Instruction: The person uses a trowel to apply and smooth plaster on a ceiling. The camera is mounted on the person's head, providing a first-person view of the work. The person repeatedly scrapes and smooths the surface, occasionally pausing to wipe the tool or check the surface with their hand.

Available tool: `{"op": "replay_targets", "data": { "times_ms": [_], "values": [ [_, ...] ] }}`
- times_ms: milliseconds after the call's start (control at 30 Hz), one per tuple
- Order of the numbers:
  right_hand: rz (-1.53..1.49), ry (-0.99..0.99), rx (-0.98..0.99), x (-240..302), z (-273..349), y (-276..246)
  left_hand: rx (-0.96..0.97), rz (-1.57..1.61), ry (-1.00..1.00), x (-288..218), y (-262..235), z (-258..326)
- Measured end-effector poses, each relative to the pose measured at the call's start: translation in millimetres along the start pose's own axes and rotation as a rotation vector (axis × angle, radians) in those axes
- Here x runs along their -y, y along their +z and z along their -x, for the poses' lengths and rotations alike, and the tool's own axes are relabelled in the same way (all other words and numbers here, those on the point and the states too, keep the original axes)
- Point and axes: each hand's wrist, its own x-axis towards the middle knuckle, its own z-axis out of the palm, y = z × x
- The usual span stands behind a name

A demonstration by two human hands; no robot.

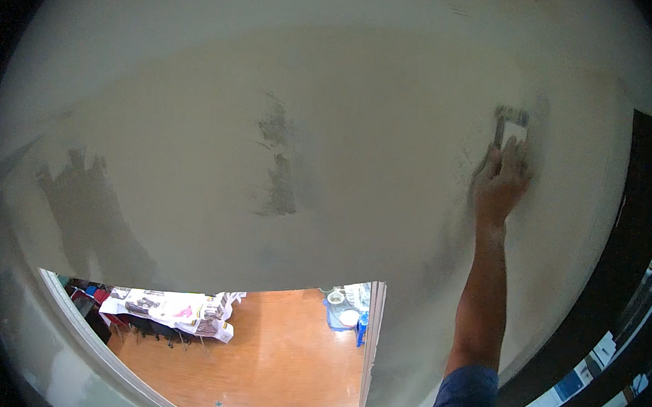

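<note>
Smooth pale wall (348, 113) (patchy grey smears): right hand (501, 179) grips flat trowel (512, 126).

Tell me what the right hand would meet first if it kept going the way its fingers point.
The right hand already presses a small pale flat pad against the off-white wall; beyond lies only bare wall.

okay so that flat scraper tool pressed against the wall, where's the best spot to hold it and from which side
Probably by its lower end, coming from below. The scraper lies flat on the pale wall with its dark working edge at the top, so the lower part is the free end. The right hand already covers it there, fingers pointing up. The handle itself is hidden under the hand.
</note>
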Motion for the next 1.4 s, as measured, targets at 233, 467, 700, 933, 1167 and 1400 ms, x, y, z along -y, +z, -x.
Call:
{"op": "replay_targets", "data": {
  "times_ms": [233,467,700,933,1167,1400],
  "values": [
    [0.032,0.028,-0.058,39,-55,15,-0.107,0.011,0.087,-28,5,50],
    [0.235,-0.095,0.202,25,-73,-9,-0.062,-0.17,0.17,35,8,-46],
    [0.004,-0.073,-0.052,-3,-25,11,-0.218,-0.165,0.35,23,3,-15],
    [0.233,-0.098,-0.009,12,-83,4,-0.093,-0.163,0.231,20,6,-22],
    [-0.01,0.037,0.034,-7,68,-16,-0.067,-0.117,0.164,-4,6,16],
    [-0.009,0.125,0.048,29,-74,14,-0.067,-0.15,0.223,-6,1,10]
  ]
}}
